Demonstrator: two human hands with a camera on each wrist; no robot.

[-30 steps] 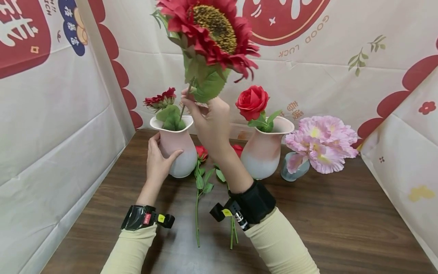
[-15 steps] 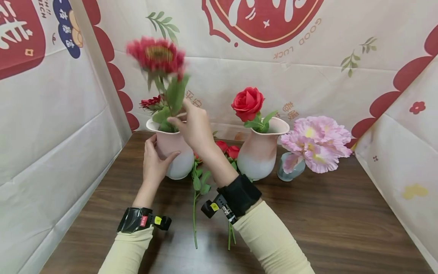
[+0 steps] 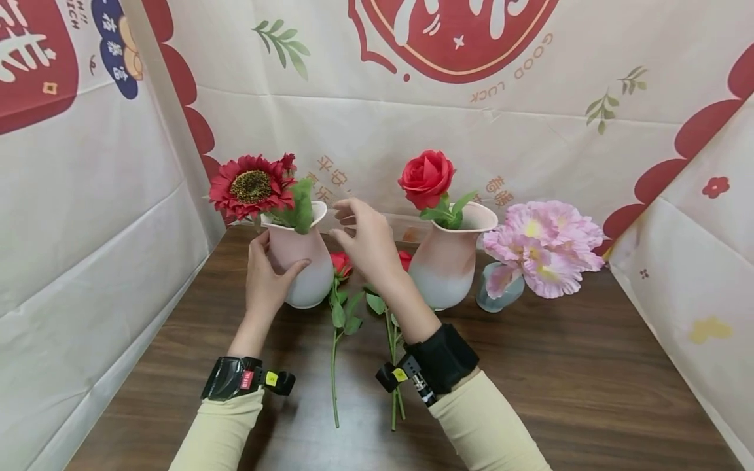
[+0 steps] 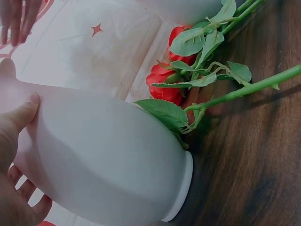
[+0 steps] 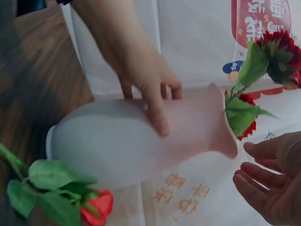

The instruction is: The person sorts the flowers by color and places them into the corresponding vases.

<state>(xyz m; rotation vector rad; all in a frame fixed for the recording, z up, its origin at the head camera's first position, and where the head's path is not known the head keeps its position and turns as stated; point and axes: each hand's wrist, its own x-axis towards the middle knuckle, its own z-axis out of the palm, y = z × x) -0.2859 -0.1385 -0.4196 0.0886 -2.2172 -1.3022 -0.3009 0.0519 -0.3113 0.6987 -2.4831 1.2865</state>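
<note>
Head view up, and I have the red sunflower (image 3: 252,188) seated in the mouth of the left vase (image 3: 303,268), its dark-centred bloom leaning out over the left side of the rim, a broad green leaf (image 3: 302,205) at the right. Behind it, partly hidden, a second red flower (image 5: 247,99) shares the vase. The vase stands upright on the wooden table (image 3: 559,386), and my left hand (image 3: 268,278) grips its side, thumb across the front, fingers curled round the far side; the left wrist view backs that up. My right hand (image 3: 366,239) is beside the rim, apart from flower and vase, fingers loosely bent, thumb and fingertips separated, holding nothing; the right wrist view shows the gap to the rim.

Moving outward: a red rose on a leafy stem (image 3: 334,366) lies just beside the vase's base, and more green stems (image 3: 393,386) lie under my right forearm, a bit of red bloom peeking past it. Then the right vase (image 3: 444,261), pink fading to white, upright with one red rose (image 3: 427,178) in it. Next to that, a small blue-grey vase (image 3: 499,288) carries a large pink flower (image 3: 544,245). Behind everything hangs a printed white cloth (image 3: 353,124).
</note>
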